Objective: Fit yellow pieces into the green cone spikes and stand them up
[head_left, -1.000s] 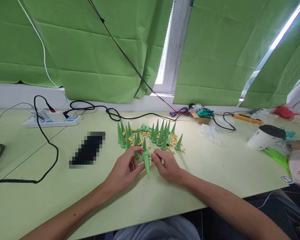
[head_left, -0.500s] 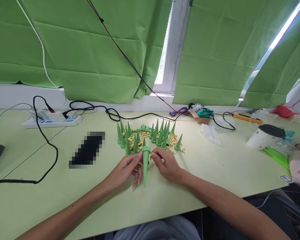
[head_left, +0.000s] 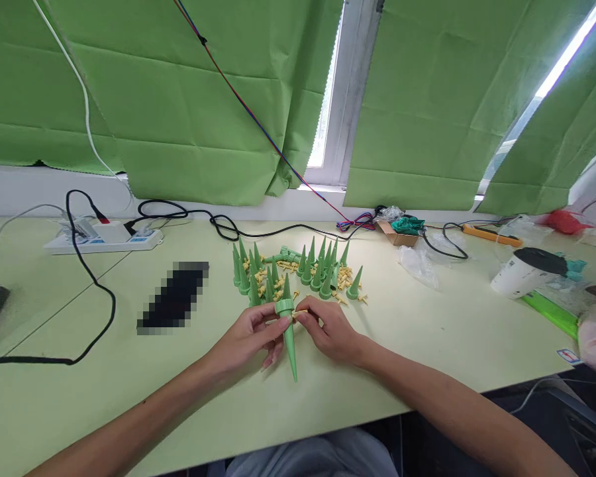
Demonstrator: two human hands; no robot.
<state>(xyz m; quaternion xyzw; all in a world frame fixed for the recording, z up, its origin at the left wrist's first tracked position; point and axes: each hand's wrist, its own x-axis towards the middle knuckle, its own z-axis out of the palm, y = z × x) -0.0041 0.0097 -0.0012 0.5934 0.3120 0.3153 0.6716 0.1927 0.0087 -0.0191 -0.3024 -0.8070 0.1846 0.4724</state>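
Note:
My left hand [head_left: 255,334] is closed on a green plastic watering spike [head_left: 291,354], pinching it just below its ribbed collar. The spike's long tip points down and slightly right, toward me. From the right, my right hand [head_left: 332,332] pinches a small yellow plastic valve [head_left: 299,313] against the spike's side below the collar. Whether the valve sits in a hole there cannot be made out. Just beyond my hands, several green spikes [head_left: 326,281] stand tip-up on their caps. Small yellow valves [head_left: 344,275] lie scattered among them.
A blurred dark rectangular object [head_left: 173,298] lies on the left of the table [head_left: 451,351]. Behind it are a power strip [head_left: 104,240] and black cables. To the right are a small cardboard box [head_left: 398,235], a plastic bag [head_left: 420,265] and a white cup [head_left: 519,275] with a dark lid.
The held spike has tilted, its collar moving left and down and its tip swinging right. My left thumb has slid below the collar. The yellow valve now shows more clearly at the spike's side.

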